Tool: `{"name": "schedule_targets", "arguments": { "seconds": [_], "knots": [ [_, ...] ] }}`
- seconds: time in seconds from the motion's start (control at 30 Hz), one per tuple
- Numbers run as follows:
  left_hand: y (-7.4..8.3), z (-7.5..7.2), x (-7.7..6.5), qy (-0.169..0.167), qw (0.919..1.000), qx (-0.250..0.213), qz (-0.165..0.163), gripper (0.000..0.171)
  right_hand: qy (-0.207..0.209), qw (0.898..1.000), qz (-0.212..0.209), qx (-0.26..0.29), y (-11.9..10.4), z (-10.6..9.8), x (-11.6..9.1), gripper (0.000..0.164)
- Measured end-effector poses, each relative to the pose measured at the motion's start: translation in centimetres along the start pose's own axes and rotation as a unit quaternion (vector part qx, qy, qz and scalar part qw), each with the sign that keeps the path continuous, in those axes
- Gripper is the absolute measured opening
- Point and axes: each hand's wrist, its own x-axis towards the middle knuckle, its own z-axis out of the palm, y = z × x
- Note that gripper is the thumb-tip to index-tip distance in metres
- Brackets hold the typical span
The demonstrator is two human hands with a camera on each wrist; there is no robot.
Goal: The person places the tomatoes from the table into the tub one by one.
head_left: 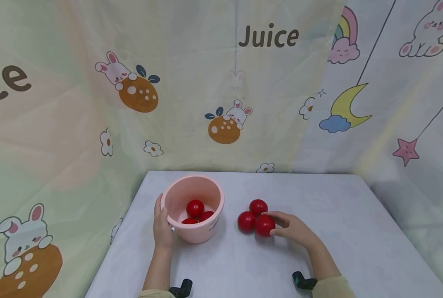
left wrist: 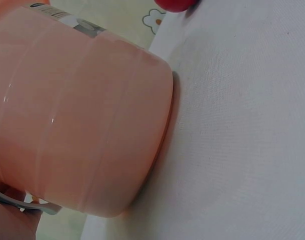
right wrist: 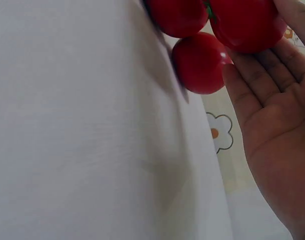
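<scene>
A pink bucket (head_left: 193, 236) stands on the table with several red tomatoes (head_left: 195, 208) inside. My left hand (head_left: 163, 231) holds it by its left side, fingers along the outer wall just under the rim; in the left wrist view, part of that hand shows beside the grey handle (left wrist: 27, 204). Right of the bucket, three tomatoes sit close together. Thumb and fingers of my right hand (head_left: 293, 229) grip the nearest tomato (head_left: 264, 225) from the right. The other two, a left tomato (head_left: 246, 222) and a back tomato (head_left: 258, 206), are beside it.
A white cloth covers the table (head_left: 336, 215). Behind and on both sides hangs a printed curtain (head_left: 184, 136) with rabbits and flowers. Black wrist mounts (head_left: 304, 281) sit at both sleeves.
</scene>
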Motion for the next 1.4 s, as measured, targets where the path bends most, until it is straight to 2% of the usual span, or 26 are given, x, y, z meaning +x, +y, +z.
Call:
{"name": "schedule_targets", "arguments": {
  "seconds": [0.37,0.6,0.83,1.2,1.4],
  "knots": [
    [-0.1,0.2,0.2,0.003,1.0000,0.005,0.001,0.051,0.010,0.999,-0.045,0.006,-2.7,-1.5,0.5,0.060],
    [0.2,0.1,0.0,0.004,0.9999,0.010,0.001,0.052,0.000,0.997,-0.078,0.019,-4.4,-2.3,0.9,0.060],
    [0.2,0.0,0.0,-0.001,0.9999,0.011,-0.003,0.052,0.004,0.996,-0.089,-0.001,-5.9,-2.9,1.8,0.061],
    [-0.1,0.1,0.1,0.008,0.9999,0.012,0.001,0.052,-0.001,0.992,-0.129,-0.011,-9.5,-4.6,3.3,0.064],
    [-0.3,0.1,0.3,0.009,0.9999,0.008,-0.003,0.052,-0.002,0.992,-0.128,-0.017,-11.4,-5.1,3.4,0.065]
  ]
}}
